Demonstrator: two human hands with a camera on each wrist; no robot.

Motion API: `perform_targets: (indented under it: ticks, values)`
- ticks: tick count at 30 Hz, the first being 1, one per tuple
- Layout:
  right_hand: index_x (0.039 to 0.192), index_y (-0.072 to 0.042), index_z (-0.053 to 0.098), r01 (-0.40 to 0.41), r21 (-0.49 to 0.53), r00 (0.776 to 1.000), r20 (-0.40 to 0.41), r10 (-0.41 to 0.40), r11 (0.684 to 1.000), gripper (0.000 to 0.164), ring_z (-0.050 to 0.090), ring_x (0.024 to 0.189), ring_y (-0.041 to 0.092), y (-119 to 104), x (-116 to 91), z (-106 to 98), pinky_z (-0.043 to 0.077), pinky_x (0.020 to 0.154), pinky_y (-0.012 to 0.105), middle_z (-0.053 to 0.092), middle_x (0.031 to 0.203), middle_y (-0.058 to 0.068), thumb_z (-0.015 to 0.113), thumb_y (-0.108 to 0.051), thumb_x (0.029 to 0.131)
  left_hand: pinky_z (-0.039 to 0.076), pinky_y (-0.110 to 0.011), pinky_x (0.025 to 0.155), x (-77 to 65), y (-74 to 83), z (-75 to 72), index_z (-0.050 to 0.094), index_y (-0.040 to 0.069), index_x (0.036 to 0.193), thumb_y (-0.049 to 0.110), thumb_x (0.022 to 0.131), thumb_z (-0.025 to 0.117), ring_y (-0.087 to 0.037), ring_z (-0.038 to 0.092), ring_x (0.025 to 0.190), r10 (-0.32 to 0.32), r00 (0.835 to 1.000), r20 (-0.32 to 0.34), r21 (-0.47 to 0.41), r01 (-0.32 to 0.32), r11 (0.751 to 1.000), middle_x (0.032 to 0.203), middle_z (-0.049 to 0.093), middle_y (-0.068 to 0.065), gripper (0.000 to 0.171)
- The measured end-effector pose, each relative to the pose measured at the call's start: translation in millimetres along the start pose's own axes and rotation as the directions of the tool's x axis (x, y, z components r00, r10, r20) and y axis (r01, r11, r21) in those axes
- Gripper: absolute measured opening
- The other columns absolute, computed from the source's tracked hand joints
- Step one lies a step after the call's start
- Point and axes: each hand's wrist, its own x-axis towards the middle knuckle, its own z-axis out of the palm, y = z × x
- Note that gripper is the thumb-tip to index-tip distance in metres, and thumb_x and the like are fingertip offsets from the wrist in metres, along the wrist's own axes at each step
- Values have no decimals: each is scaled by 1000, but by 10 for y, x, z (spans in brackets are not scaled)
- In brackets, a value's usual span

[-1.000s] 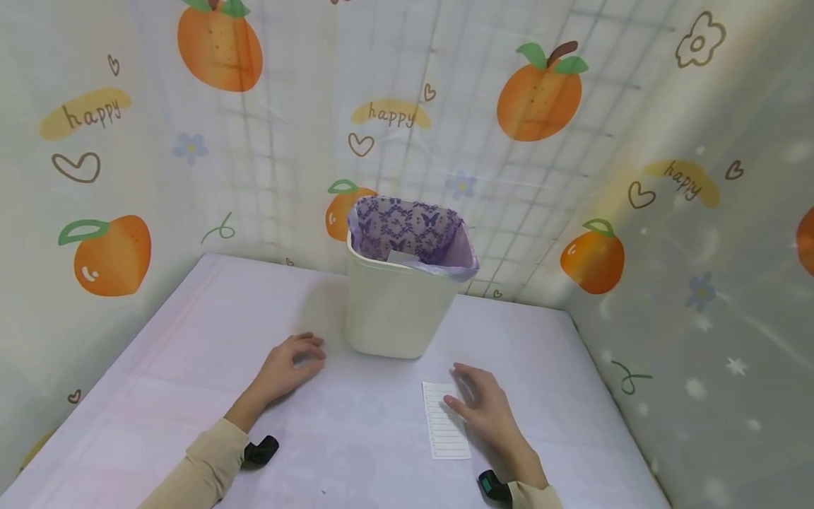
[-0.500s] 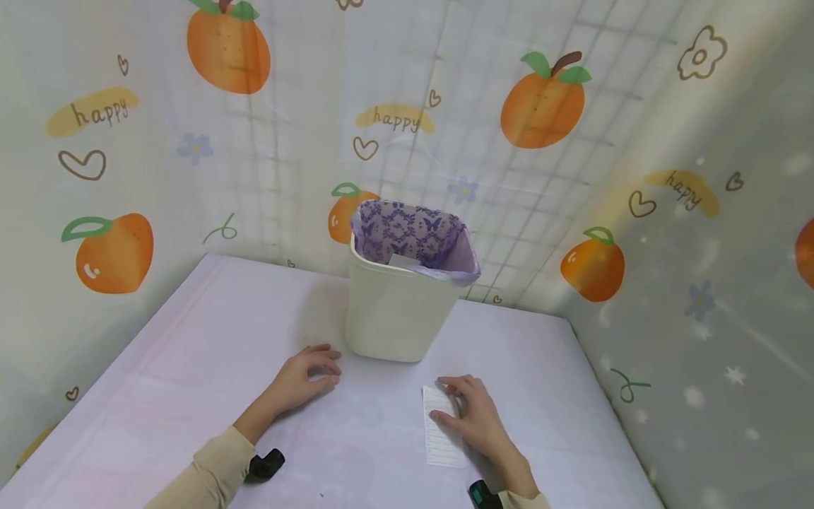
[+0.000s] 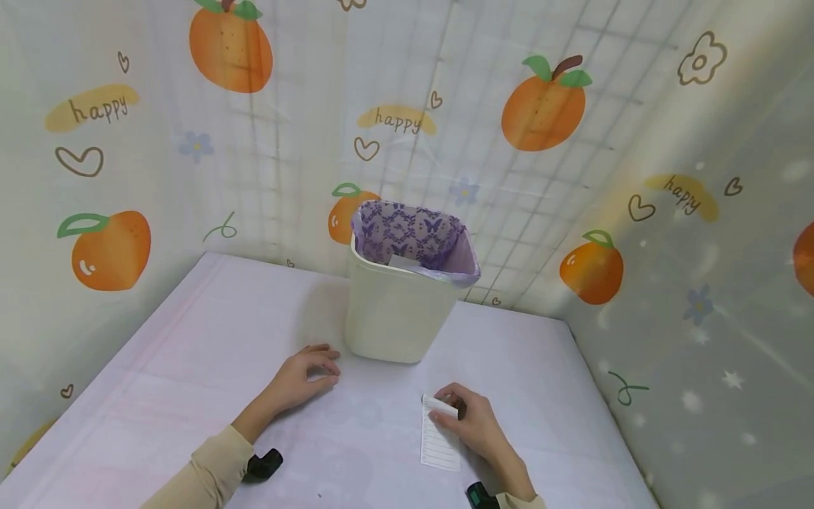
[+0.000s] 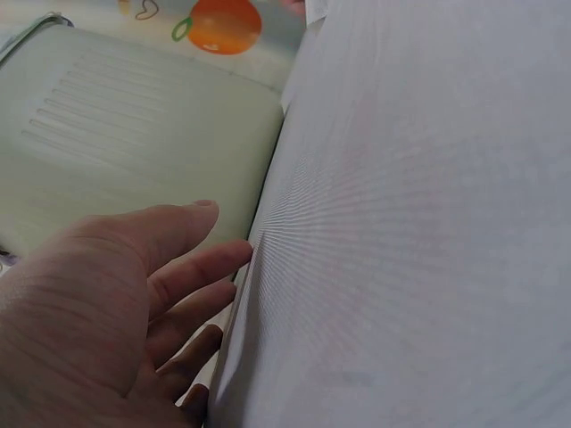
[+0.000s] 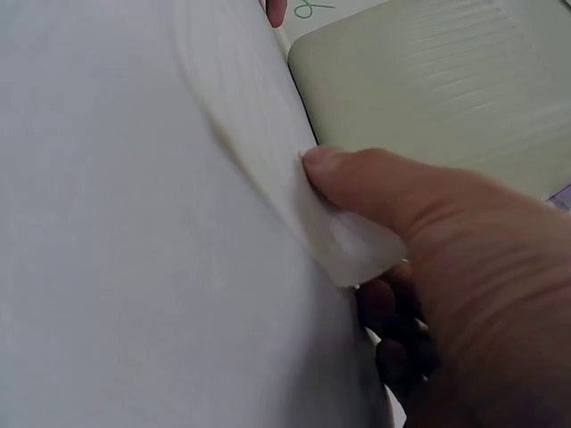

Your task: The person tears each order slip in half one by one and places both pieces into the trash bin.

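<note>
A lined slip of paper (image 3: 439, 442) lies on the white tabletop in front of the bin. My right hand (image 3: 477, 424) pinches its far end, thumb on top and fingers curled beneath; in the right wrist view the end of the paper (image 5: 343, 254) bends up between them. Left of the bin's base, my left hand (image 3: 305, 378) rests on the tabletop with relaxed fingers and holds nothing. The left wrist view shows that hand (image 4: 116, 303) with its fingertips at the table surface, close to the bin.
A cream waste bin (image 3: 397, 318) stands toward the back of the table (image 3: 254, 304). It has a purple patterned liner (image 3: 413, 233), with a piece of white paper (image 3: 403, 262) inside. A printed curtain (image 3: 305, 85) hangs behind and at both sides.
My right hand has moved left and down onto the paper slip and pinched its far end, which now lifts and bends. My left hand shifted slightly right, then stayed still.
</note>
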Motion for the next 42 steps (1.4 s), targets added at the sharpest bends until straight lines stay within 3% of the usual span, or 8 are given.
perform_targets:
  ticks: [3,10,17,27,35,42]
  values:
    - [107,-22,73,-22,12,1000,9,21,1000,30,53,65,6,-25,5,1,40,60,20,69,79,-9,91,-29,84,31,-64,122,-2,-5,-1,79,26,96,22,90,83,-39,50,145,0,1000,-3,-2,0,1000,138,71,-6,8]
    - [126,-19,69,-59,46,998,38,57,997,48,65,71,7,-104,44,25,53,63,22,74,96,-5,90,-31,84,31,-64,122,2,-19,-3,79,26,96,22,90,83,-39,51,145,3,1000,-8,-2,-3,1000,137,72,-6,8]
    - [118,-7,70,-28,91,999,36,25,995,38,63,63,6,-280,109,118,52,55,22,75,88,0,86,-25,89,29,-64,123,3,-11,-19,79,25,97,22,90,83,-39,49,146,-8,1000,0,-6,8,1000,138,71,-7,9]
    - [110,-5,71,7,172,998,56,-16,985,27,64,59,6,-558,215,381,51,54,22,73,79,1,83,-18,91,32,-65,122,-5,-24,-10,80,24,97,21,90,83,-41,50,145,-2,1000,6,-6,2,1000,138,71,-8,8]
    - [111,-2,73,-28,357,998,-36,44,934,26,64,61,4,-762,318,671,49,54,19,75,80,6,82,-16,92,33,-64,121,12,-21,6,80,21,96,23,90,83,-42,52,143,14,1000,3,0,-14,1000,136,72,-11,7]
    - [106,4,72,-53,456,981,-142,131,889,23,58,58,4,-969,360,831,43,50,19,72,77,11,82,-11,91,35,-66,119,22,-5,5,81,20,96,26,93,80,-44,53,141,29,1000,-6,-8,-30,1000,134,73,-12,7]
